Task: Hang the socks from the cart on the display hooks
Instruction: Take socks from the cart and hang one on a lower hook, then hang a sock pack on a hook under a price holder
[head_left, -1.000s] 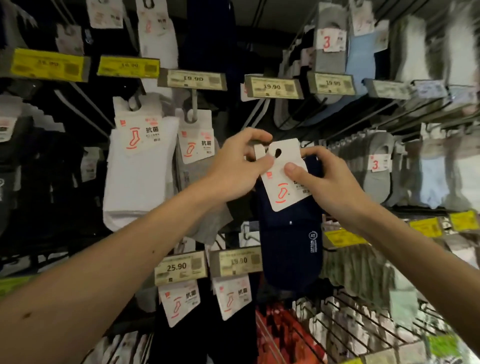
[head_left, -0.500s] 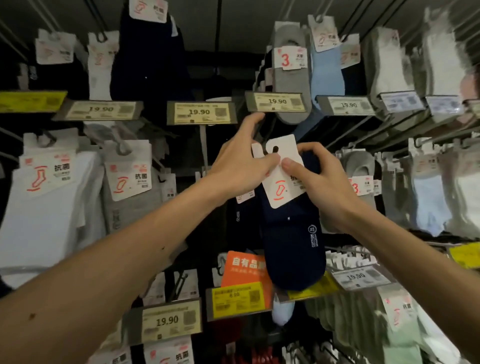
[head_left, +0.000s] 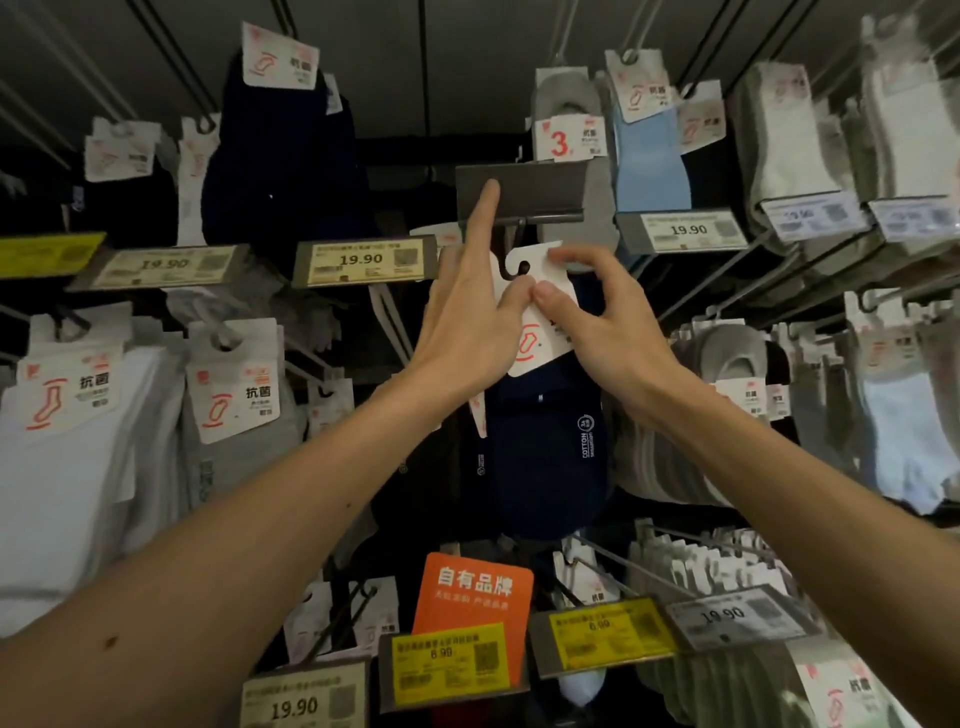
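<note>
At far left hang white cotton socks (head_left: 78, 467) carded "抗菌"; beside them a beige shelf tag (head_left: 358, 260) reads "19.90". The left hand (head_left: 467, 322) has its grip pinched on the navy sock pack with a white header card (head_left: 540, 332), index finger straight up against a flipped-up grey tag holder (head_left: 535, 192). The dark metal display hook (head_left: 508, 262) meets the card's hole. The right hand (head_left: 613, 332) pinches the card's right edge. The sock reads "COTTON". Below, an orange sign (head_left: 475, 592) reads "自有品牌".
</note>
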